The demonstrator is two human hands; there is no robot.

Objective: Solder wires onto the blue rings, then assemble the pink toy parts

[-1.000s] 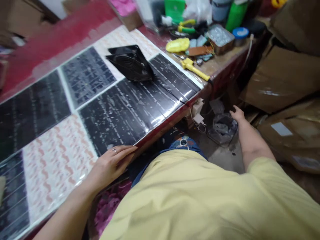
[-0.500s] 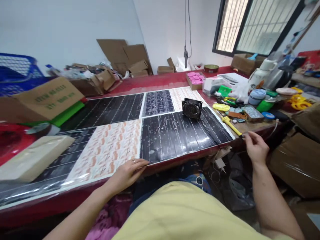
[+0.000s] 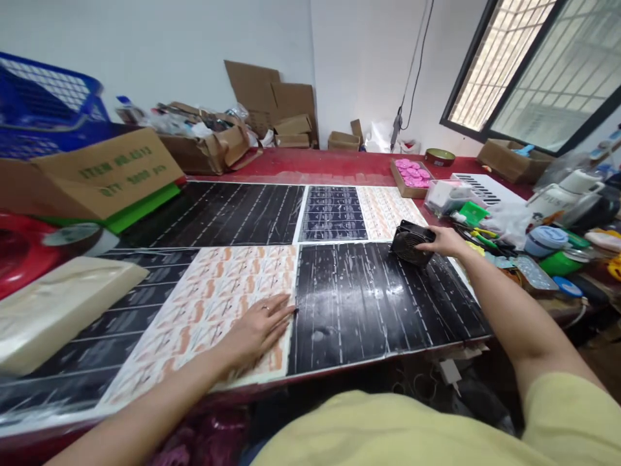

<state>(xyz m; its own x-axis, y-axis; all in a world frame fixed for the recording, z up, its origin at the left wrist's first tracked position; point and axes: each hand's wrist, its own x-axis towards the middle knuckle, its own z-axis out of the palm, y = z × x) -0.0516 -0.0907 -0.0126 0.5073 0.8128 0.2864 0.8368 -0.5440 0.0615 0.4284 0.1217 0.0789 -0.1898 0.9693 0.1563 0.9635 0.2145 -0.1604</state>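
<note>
While a black, square-framed fan with a round grille (image 3: 410, 243) is held near the far right part of a glossy black panel with pale dashed lines (image 3: 369, 304), its right side is gripped between the thumb and fingers of the right hand (image 3: 445, 241); whether its base is raised from the surface cannot be told. The step in hand is judged to be the handling or placing of the fan, and for any further move a firm hold on the frame, with fingers kept off the grille, would be called for. The left hand (image 3: 257, 327) is laid open, palm down and with nothing grasped, on a white sheet printed with orange motifs (image 3: 208, 304). Beyond the fan, a brown cardboard tray of pink pieces (image 3: 412, 175) is set on the red tabletop (image 3: 330, 165), and at the far left a cream-coloured oblong block (image 3: 63, 310) is seen.
</note>
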